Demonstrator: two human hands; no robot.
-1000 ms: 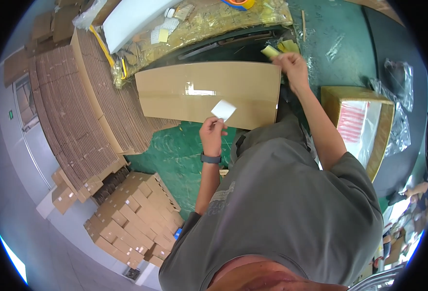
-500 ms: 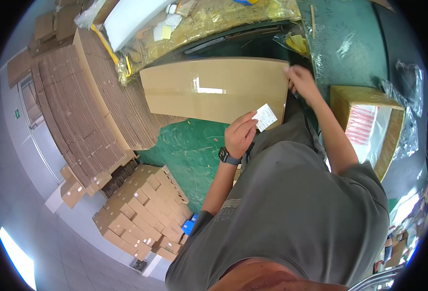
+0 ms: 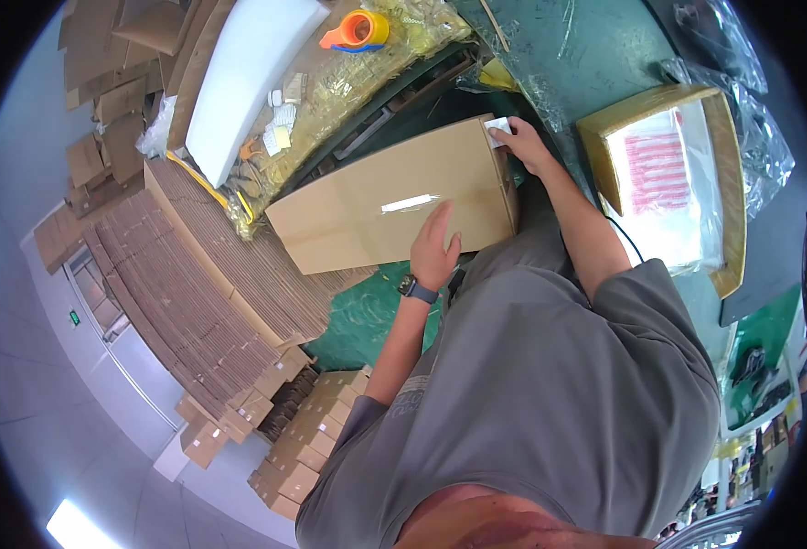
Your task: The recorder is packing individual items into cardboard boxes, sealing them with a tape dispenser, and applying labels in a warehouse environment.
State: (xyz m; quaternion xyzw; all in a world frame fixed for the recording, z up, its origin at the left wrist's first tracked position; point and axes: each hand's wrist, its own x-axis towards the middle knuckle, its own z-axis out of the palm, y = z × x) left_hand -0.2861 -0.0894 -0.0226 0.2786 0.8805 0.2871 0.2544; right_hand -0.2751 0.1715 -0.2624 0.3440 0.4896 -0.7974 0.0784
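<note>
A long brown cardboard box (image 3: 358, 201), with a strip of clear tape along its top, lies in front of me. At its far right corner is a small white label (image 3: 497, 131). My right hand (image 3: 524, 145) has its fingers closed on that label, against the carton's corner. Whether the label is stuck down cannot be seen. My left hand (image 3: 434, 249), with a dark watch at the wrist, is open at the box's near side. Its fingers are stretched out over the top, holding nothing.
Flattened cardboard (image 3: 211, 265) is stacked at left, with closed cartons (image 3: 316, 435) below. Beyond the box is a tape-covered bench (image 3: 330, 101) bearing an orange tape roll (image 3: 360, 32) and white foam (image 3: 248, 78). An open carton (image 3: 732, 183) with plastic-wrapped contents stands at right.
The label has passed from my left hand to my right hand and now sits at the box's far right corner. My left hand has opened. The view has turned.
</note>
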